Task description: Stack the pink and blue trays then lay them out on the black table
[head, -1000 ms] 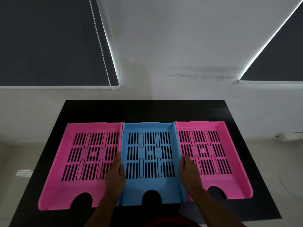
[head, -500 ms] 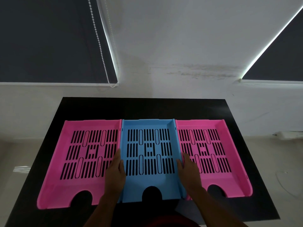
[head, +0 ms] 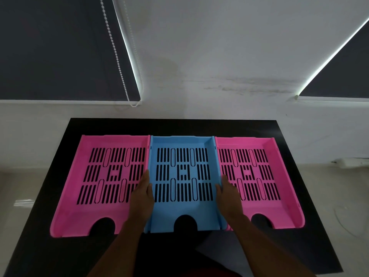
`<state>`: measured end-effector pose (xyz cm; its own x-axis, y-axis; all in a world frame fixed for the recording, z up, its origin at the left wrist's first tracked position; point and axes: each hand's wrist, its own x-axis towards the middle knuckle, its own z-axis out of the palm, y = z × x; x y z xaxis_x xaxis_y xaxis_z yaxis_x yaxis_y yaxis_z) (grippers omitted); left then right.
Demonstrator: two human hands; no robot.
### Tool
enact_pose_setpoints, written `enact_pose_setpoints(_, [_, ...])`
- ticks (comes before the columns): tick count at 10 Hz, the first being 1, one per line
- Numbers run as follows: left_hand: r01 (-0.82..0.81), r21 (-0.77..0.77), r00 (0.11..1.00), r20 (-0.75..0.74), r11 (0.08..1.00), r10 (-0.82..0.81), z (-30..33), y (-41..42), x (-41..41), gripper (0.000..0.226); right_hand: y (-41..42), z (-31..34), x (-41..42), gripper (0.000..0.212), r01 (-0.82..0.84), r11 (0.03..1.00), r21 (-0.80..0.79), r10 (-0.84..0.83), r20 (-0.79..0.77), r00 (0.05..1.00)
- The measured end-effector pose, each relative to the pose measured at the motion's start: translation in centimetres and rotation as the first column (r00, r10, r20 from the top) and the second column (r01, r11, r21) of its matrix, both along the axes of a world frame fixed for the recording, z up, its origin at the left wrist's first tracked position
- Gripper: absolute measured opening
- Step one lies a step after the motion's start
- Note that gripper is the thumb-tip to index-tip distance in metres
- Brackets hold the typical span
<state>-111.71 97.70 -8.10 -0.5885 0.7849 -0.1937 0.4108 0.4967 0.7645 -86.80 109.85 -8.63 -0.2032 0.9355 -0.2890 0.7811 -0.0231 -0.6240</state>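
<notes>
Three slotted trays lie side by side on the black table (head: 173, 126). The blue tray (head: 182, 208) is in the middle, with one pink tray (head: 75, 208) touching its left wall and another pink tray (head: 279, 208) touching its right wall. My left hand (head: 142, 198) grips the blue tray's left wall, thumb inside. My right hand (head: 229, 197) grips its right wall the same way. The blue tray rests flat, its notched front edge toward me.
A white wall rises behind the table, with dark window blinds at upper left and upper right and a bead cord (head: 115, 52) hanging at the left. Pale floor shows on both sides of the table.
The trays and both hands hold nearly the same places; the view has shifted slightly, and the trays sit a little higher in frame.
</notes>
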Motion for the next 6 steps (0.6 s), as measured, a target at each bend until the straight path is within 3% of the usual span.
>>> enact_pose_setpoints(4, [0.002,0.036,0.997,0.075,0.999,-0.005,1.1,2.5,-0.6,0.055,2.1,1.1,-1.1,0.025,0.036,0.999,-0.012,-0.035,0.013,0.999])
enact_pose_setpoints(6, [0.015,0.067,1.0,-0.008,0.998,-0.014,2.3,1.6,0.2,0.062,1.1,3.3,-1.1,0.026,0.069,0.997,-0.042,-0.073,-0.114,0.991])
